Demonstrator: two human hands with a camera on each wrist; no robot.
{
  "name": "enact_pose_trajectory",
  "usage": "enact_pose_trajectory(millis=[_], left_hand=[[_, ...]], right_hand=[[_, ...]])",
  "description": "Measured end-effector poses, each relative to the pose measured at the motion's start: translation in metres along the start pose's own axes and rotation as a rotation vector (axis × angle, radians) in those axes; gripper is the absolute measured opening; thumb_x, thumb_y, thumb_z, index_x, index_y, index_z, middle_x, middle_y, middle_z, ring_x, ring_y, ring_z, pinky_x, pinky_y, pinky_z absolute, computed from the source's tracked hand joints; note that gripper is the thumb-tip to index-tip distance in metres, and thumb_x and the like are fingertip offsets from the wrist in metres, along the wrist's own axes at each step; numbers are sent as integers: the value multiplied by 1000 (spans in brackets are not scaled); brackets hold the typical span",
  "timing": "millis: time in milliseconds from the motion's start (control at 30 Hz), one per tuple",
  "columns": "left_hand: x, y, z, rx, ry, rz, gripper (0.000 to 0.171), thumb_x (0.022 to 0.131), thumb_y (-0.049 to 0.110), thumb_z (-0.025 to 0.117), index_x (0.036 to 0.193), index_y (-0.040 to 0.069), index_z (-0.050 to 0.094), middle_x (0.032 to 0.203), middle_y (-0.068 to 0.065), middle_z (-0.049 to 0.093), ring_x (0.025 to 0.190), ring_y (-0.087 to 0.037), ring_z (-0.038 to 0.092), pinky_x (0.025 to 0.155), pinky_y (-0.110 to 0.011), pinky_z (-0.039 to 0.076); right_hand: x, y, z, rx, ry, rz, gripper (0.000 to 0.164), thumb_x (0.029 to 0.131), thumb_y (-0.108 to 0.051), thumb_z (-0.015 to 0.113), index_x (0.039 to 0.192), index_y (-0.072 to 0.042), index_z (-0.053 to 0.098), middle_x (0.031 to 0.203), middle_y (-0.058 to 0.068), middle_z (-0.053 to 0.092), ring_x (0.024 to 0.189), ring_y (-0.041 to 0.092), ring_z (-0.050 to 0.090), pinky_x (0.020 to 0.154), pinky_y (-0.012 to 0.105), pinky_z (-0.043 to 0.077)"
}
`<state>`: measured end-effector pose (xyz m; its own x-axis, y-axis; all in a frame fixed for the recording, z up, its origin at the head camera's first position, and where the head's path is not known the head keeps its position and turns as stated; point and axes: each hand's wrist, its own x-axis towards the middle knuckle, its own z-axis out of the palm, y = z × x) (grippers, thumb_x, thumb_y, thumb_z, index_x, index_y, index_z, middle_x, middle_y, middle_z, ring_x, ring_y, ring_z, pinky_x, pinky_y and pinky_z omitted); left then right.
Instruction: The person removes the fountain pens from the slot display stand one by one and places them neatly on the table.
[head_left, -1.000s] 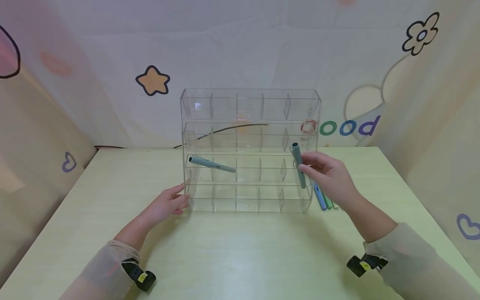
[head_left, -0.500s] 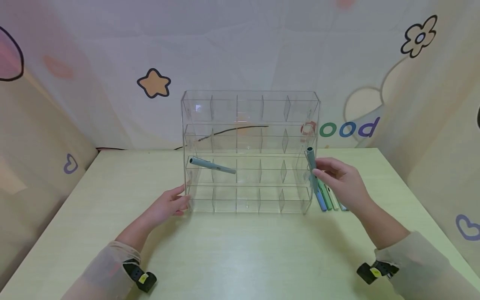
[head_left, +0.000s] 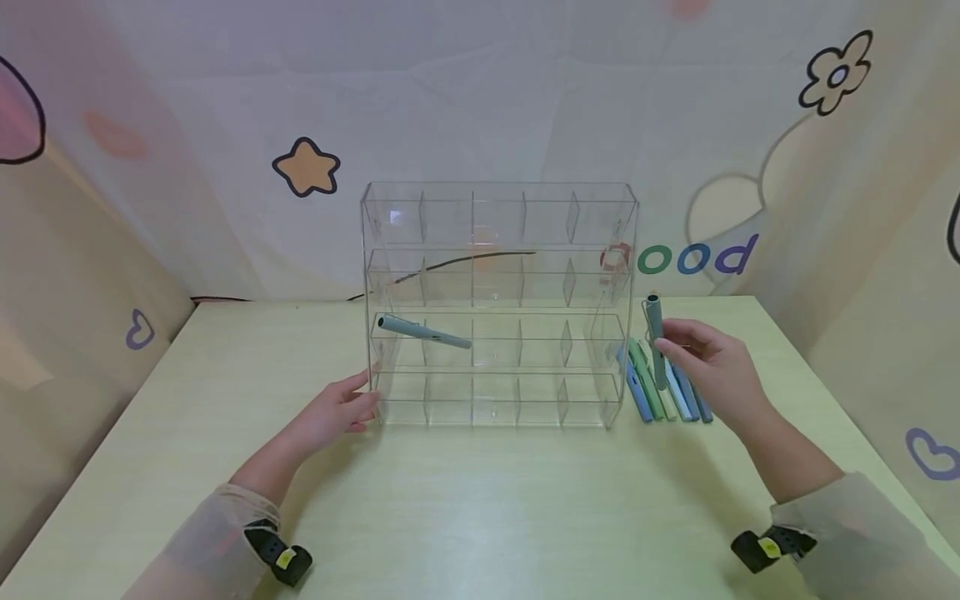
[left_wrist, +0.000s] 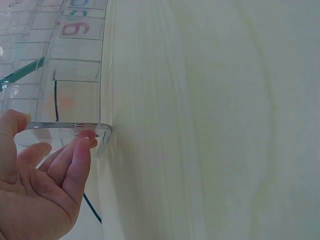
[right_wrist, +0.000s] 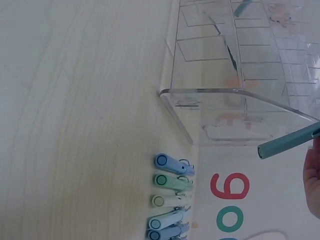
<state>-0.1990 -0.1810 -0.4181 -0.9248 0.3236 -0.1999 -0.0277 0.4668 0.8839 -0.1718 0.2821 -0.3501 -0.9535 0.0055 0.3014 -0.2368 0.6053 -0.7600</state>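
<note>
A clear plastic rack (head_left: 495,408) with tiers of small compartments stands on the table. My left hand (head_left: 326,417) holds its left side near the bottom; in the left wrist view the bent fingers (left_wrist: 75,165) and thumb meet the side panel and its edge. Right of the rack, my right hand (head_left: 716,371) pinches a teal pen (head_left: 655,333) between thumb and fingers, nearly upright above the table. Only part of that hand shows in the right wrist view. Another teal pen (head_left: 423,331) lies slanted in the rack's third tier from the top, at the left.
Beside the rack's right side lies a row of several pens: a blue pen (head_left: 639,392), a green pen (right_wrist: 170,181), a pale green pen (right_wrist: 167,200) and more blue ones. A printed curtain (head_left: 487,92) hangs behind the table (head_left: 465,517).
My right hand has carried the teal pen rightward from in front of the rack to above the row of pens, uncovering more of them. The left hand has stayed at the rack.
</note>
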Motion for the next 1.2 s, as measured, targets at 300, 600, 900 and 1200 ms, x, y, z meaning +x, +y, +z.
enact_pose_trajectory(millis=[300, 600, 900, 1200], left_hand=[[-1, 1, 1, -1, -1, -5, 59, 99, 27, 46, 149, 11, 20, 138, -28, 39, 112, -34, 55, 87, -40, 49], [1, 0, 1, -10, 1, -5, 61, 98, 30, 48, 149, 11, 20, 138, -28, 39, 114, -36, 53, 87, -40, 50], [-1, 0, 0, -12, 2, 3, 62, 98, 31, 48, 149, 11, 20, 138, -28, 39, 114, -35, 53, 87, -39, 49], [-1, 2, 0, -17, 0, 2, 63, 98, 32, 48, 149, 11, 19, 139, -29, 37, 114, -36, 53, 87, -40, 49]], right_hand=[[0, 17, -12, 3, 13, 9, 41, 93, -23, 59, 124, 4, 55, 99, -10, 58, 85, -7, 54, 74, 6, 44], [4, 40, -20, -46, 11, 45, 45, 94, -28, 57, 125, 5, 54, 101, -9, 57, 86, -9, 50, 74, 4, 42], [7, 59, -30, -100, -17, 103, 50, 94, -35, 54, 127, 4, 53, 110, 5, 58, 90, -7, 46, 73, 3, 40], [12, 69, -37, -132, -71, 195, 55, 96, -39, 48, 131, 4, 48, 122, 24, 54, 104, 22, 52, 80, 12, 46]])
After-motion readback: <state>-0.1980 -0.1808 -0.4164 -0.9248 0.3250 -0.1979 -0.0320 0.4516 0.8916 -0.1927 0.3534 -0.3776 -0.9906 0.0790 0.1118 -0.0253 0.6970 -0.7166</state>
